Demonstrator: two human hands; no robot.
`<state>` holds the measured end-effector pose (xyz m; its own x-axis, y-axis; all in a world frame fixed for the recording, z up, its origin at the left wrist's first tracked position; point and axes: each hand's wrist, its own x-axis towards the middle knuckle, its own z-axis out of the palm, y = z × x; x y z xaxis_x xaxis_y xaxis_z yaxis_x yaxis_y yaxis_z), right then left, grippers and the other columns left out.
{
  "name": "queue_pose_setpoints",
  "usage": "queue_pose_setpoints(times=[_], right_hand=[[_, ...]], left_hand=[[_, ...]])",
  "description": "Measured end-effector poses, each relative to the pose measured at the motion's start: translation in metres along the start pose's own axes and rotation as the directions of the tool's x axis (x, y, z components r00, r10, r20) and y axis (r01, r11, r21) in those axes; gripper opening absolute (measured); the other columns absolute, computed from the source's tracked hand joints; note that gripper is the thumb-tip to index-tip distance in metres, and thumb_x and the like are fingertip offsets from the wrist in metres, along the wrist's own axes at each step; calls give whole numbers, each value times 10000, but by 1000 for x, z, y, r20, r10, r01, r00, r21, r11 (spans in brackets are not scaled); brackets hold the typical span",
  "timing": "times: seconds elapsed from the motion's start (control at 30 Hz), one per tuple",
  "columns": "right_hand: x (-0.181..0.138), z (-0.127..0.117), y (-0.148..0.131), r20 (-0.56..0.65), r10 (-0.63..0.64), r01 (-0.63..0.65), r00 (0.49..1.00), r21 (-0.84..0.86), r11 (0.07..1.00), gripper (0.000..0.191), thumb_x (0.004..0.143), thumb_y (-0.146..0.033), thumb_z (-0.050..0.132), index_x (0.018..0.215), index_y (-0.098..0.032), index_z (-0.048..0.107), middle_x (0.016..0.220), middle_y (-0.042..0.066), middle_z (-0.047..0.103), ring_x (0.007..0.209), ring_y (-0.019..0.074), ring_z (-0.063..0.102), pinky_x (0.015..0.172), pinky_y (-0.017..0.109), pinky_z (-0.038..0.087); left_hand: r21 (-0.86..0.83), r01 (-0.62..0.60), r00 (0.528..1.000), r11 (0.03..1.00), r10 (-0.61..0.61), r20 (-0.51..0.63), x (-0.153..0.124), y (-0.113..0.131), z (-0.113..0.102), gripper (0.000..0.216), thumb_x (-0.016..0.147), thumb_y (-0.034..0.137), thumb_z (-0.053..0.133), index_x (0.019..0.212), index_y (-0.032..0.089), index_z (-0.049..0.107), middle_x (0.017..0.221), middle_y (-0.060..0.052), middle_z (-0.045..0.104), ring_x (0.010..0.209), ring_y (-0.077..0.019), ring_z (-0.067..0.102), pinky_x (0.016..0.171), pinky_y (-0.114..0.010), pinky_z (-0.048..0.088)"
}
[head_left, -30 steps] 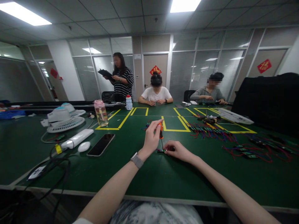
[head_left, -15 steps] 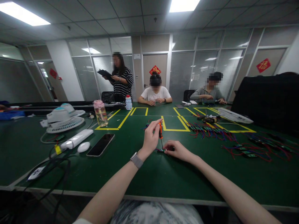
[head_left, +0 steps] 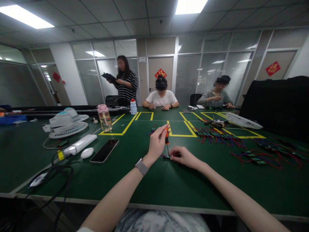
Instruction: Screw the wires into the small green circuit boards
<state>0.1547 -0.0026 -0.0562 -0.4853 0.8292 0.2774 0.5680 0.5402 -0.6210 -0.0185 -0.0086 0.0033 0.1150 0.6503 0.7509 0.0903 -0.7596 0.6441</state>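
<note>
The left hand [head_left: 156,143] is curled, fingertips pinching the slim orange-handled screwdriver [head_left: 166,138] upright; its thin metal shaft meets a small flat circuit board [head_left: 166,156] just beside it. The right hand [head_left: 184,156], fingers bent low, pins that board onto the matte green table [head_left: 169,183].

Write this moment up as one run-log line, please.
left hand: grips orange screwdriver upright, tip at small board | right hand: holds small board on green table
</note>
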Motion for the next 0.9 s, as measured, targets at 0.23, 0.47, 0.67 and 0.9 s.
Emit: queue_pose_setpoints(times=[0.23, 0.47, 0.67, 0.9], right_hand=[[0, 1, 1, -1, 7, -7, 1000, -2, 1000, 156, 755, -243, 643, 874, -153, 690, 796, 38, 653, 704, 143, 581, 666, 267, 469], [0, 0, -2, 0, 20, -20, 1000, 3, 1000, 154, 753, -241, 643, 874, -157, 687, 800, 37, 655, 701, 141, 575, 671, 271, 474], [0, 0, -1, 0, 17, -17, 1000, 14, 1000, 153, 757, -241, 638, 870, -151, 686, 810, 43, 651, 713, 147, 578, 682, 277, 472], [-1, 0, -2, 5, 22, -22, 1000, 13, 1000, 151, 757, -240, 638, 873, -153, 683, 807, 39, 652, 713, 145, 579, 684, 274, 472]], left_hand=[[85, -24, 998, 996, 29, -60, 0, 2, -2, 226, 907, 309, 538, 1043, 197, 681, 952, -56, 634, 868, -150, 614, 750, -247, 508], [-16, 5, 1000, 1000, -5, -7, 0, -1, 1, 312, 955, 297, 437, 1199, 198, 604, 1124, -87, 648, 955, -169, 645, 836, -295, 527], [87, -33, 997, 996, 39, -64, 1, 1, -1, 196, 868, 305, 601, 1010, 200, 685, 895, -41, 613, 817, -141, 600, 735, -241, 513], [34, -6, 1000, 999, 7, -4, 1, 0, -1, 318, 964, 280, 415, 1215, 204, 596, 1116, -81, 635, 973, -159, 622, 851, -278, 503]])
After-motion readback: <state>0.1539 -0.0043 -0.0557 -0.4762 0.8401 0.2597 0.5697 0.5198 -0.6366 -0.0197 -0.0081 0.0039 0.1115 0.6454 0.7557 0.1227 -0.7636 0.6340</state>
